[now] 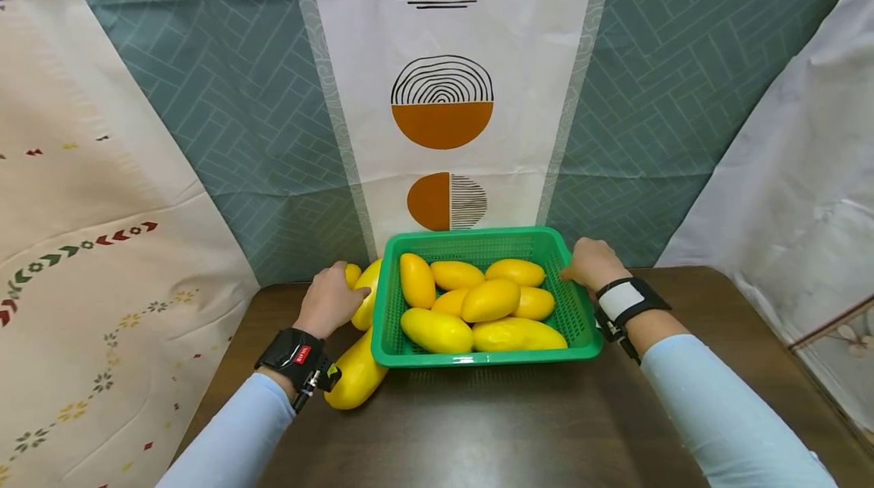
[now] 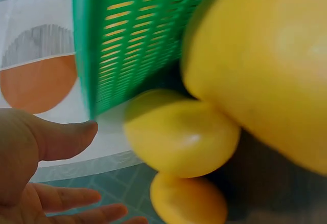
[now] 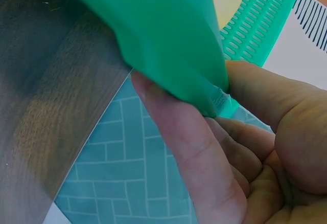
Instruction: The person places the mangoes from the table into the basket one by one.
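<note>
A green plastic basket [image 1: 492, 357] holds several yellow mangoes [image 1: 492, 300], one lying on top of others. My right hand [image 1: 595, 266] grips its right rim, thumb on the inner side and fingers beneath the outer edge in the right wrist view. Left of the basket lie a large mango [image 1: 355, 376], a second mango [image 1: 369, 292] and a smaller orange-yellow one [image 1: 352, 275]. Beside these last two is my left hand [image 1: 328, 298]. In the left wrist view its thumb and fingers are spread and hold nothing, the thumb tip near the basket's edge.
The dark wooden table [image 1: 464, 427] carries everything. Behind it hangs a patterned teal and white cloth [image 1: 444, 162], close to the basket's back rim. A cream printed cloth [image 1: 123, 306] borders the left side, and a pale cloth [image 1: 792, 192] the right.
</note>
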Available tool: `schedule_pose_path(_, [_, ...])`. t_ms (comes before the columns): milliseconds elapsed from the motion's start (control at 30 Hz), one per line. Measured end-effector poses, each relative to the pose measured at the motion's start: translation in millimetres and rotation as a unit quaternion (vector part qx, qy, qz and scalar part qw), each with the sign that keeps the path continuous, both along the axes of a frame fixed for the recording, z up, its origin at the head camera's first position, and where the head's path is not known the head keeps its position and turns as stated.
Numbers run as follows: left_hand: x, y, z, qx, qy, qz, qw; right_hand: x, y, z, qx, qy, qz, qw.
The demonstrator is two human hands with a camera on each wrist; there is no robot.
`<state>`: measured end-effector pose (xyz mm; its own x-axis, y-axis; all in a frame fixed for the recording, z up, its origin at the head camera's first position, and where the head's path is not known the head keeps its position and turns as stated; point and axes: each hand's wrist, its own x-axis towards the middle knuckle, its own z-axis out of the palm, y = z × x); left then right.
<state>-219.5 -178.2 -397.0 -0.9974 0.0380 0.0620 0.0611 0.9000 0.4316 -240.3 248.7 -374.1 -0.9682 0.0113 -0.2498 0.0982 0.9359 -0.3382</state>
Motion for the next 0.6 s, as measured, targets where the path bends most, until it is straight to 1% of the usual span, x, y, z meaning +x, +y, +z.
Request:
schedule_pose_path(200, [-2.3,1.0,-19.9,-0.015,-0.013,0.005,0.9998,-0.9,-0.6,-1.9,0.007,-0.004,-0.010,0.9999])
schedule_pose_path(367, [-4.4,2.9,-32.2,-0.017,-0.032,0.009,0.9993,-1.9,-0.5,-2.2,0.004,-0.008,-0.017,0.9998])
schedule_pose_path(500, [-7.4,5.3,-38.8,-0.014,-0.051,0.004,0.9986,-2.5,0.2,-1.6,0.000,-0.006,-0.016,0.9999])
schedule_pose_path(600, [-9.4,7.6,-41.0,-0.017,-0.059,0.002,0.9981,-2.1,0.1,-1.0,0.000,-0.002,-0.015,0.9999])
